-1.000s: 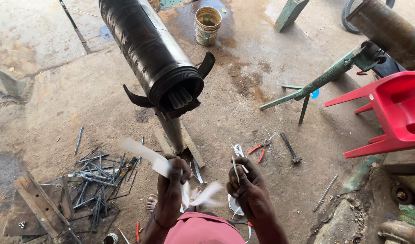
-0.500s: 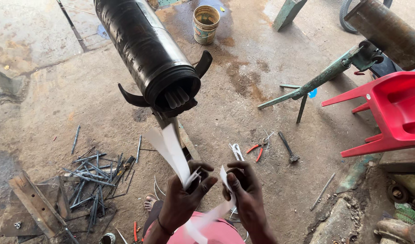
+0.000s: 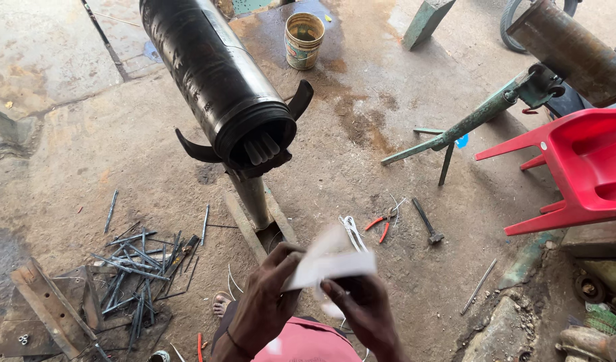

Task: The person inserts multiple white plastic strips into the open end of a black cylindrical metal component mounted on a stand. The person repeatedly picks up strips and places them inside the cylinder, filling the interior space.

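Two hands low in the frame's centre: your left hand (image 3: 267, 295) and right hand (image 3: 361, 305), each with its grip clamped on a blurred white strip (image 3: 331, 261) held between them above the floor. Upper centre: black cylinder (image 3: 217, 77) on a post stand, rods showing in its open end. Top centre: small bucket (image 3: 303, 39). Lower left: loose metal rods (image 3: 137, 258). Centre right: red-handled pliers (image 3: 381, 224), hammer (image 3: 427, 221). Right edge: red plastic chair (image 3: 582, 167).
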